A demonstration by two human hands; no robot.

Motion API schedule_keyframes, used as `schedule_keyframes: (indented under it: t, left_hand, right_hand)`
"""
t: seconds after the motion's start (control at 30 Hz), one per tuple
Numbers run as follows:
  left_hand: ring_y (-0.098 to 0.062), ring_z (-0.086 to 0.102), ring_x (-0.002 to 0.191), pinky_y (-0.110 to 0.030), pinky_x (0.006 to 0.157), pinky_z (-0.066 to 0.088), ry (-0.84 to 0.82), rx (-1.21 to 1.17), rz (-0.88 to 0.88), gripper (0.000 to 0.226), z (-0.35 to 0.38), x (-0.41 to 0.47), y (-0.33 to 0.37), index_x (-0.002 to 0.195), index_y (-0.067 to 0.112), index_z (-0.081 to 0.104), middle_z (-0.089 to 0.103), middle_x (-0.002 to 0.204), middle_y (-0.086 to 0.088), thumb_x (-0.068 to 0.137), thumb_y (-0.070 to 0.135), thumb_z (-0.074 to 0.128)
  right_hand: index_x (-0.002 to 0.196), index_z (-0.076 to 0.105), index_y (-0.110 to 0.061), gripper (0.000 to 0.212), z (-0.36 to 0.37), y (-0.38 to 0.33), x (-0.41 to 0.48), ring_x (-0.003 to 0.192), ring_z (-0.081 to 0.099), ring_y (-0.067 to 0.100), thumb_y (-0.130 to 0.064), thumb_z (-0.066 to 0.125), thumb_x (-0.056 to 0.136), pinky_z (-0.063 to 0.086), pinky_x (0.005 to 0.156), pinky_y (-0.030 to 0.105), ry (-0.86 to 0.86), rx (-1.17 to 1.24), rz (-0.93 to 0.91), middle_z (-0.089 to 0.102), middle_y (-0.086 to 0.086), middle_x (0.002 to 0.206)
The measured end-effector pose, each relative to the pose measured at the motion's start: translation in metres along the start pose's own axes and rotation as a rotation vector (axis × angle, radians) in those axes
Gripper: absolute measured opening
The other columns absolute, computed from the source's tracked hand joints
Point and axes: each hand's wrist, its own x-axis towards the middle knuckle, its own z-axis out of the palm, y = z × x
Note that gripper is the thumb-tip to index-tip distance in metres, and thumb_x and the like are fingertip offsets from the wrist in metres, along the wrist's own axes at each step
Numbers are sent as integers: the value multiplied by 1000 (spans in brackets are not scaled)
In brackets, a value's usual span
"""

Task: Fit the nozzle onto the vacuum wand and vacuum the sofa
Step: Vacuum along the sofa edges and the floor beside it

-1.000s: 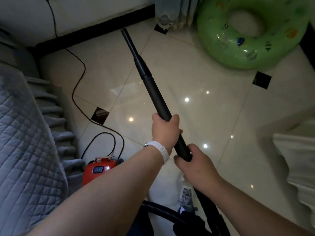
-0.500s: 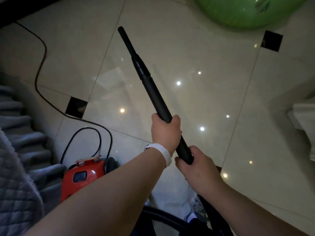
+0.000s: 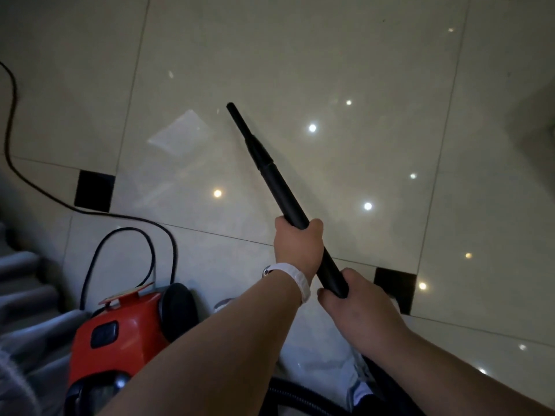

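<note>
While holding the black vacuum wand point(image 3: 282, 193) two-handed, note the bare tip point(image 3: 230, 106): no nozzle fitted, none in view. Record left hand point(image 3: 297, 244) as curled round mid-shaft, right hand point(image 3: 357, 307) as curled round the lower end just behind it, both clamped on the tube. Log wand as tilted up and to the left, apparently off the tiled floor point(image 3: 330, 55), narrow end section stepping out past a collar. Place red canister point(image 3: 120, 334) at lower left, beside grey fabric point(image 3: 18, 295) that is probably the sofa, with power cord point(image 3: 90, 210) looping over the tiles and hose point(image 3: 300, 394) at bottom edge. Judge step in hand as nozzle fitting, not yet begun. For a good fit: free the left hand, steady the shaft with the right; bring nozzle socket square onto the tip; push with a slight twist until seated; check for wobble before turning to the sofa. Mind the cord loop underfoot.
</note>
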Motion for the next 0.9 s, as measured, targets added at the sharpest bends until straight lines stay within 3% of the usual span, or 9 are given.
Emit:
schedule_keyframes:
  t: [0.17, 0.33, 0.47, 0.63, 0.77, 0.9]
  left_hand:
    - [-28, 68, 80, -44, 74, 62, -4, -8, 8, 18, 1, 6, -11, 101, 20, 51, 62, 90, -6, 90, 27, 64]
    - [-16, 59, 69, -30, 61, 55, -42, 20, 41, 18, 2, -6, -12, 103, 18, 51, 60, 87, -3, 92, 27, 62]
    - [-16, 58, 68, -32, 62, 56, -80, 19, 52, 17, 8, -20, -12, 103, 17, 51, 58, 85, -4, 92, 25, 62]
    - [-16, 58, 69, -32, 64, 55, -92, 54, 33, 20, 12, -24, -19, 105, 15, 50, 58, 85, -4, 93, 24, 62]
    - [-15, 58, 69, -29, 61, 53, -86, 75, 30, 19, 14, -21, -22, 103, 16, 49, 59, 86, -3, 93, 26, 62]
    - [-15, 58, 73, -27, 60, 52, -115, 76, -2, 18, 12, -18, -23, 104, 17, 49, 59, 90, -4, 93, 26, 61]
  right_hand:
    - [87, 54, -10, 30, 4, 2, 4, 59, 51, 16, -39, 61, 90, 38, 56, 30, 4, 10, 9, 53, 2, 68]
    - [83, 53, -15, 25, -2, 4, -12, 59, 56, 20, -38, 61, 88, 40, 57, 31, 19, -9, 58, 55, 3, 66]
    - [80, 52, -17, 23, -13, 8, -25, 71, 65, 27, -37, 61, 88, 43, 59, 31, 24, -29, 71, 60, 5, 71]
    - [83, 54, -18, 22, -14, 15, -29, 71, 66, 25, -38, 61, 89, 42, 56, 29, 18, -18, 104, 67, 12, 79]
    - [85, 55, -14, 24, -12, 21, -25, 60, 55, 17, -37, 60, 88, 38, 53, 28, 0, -16, 107, 66, 15, 80]
    - [82, 52, -16, 23, -12, 20, -22, 61, 55, 17, -37, 60, 88, 38, 54, 29, -11, -22, 110, 59, 5, 72]
